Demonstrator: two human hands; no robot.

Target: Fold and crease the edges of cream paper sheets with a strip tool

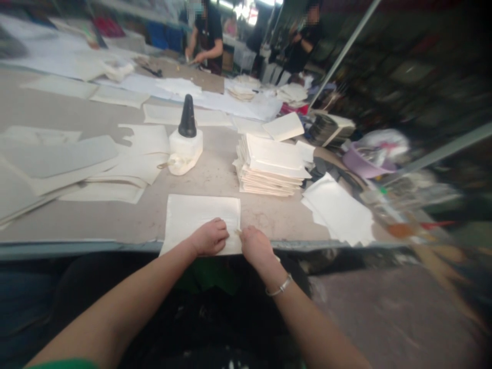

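An off-white rectangular sheet [192, 212] lies flat at the table's front edge, its lower part reaching the edge. My left hand [210, 237] rests on its right half with curled, closed fingers. At the sheet's right edge my right hand [255, 246] is pinched closed, a bracelet on its wrist. A small pale tan bit shows at its fingertips, too blurred to name. Beyond the sheet stands a white bottle [188, 146] with a black cone cap, and a small pale object with a metal-looking tip lies against its front.
A thick stack of off-white pieces [272, 164] stands behind my right hand. Loose white sheets [338, 210] lie to the right, larger panels [65, 156] to the left. A purple basin [367, 161] sits at the far right. Two people are at work across the table.
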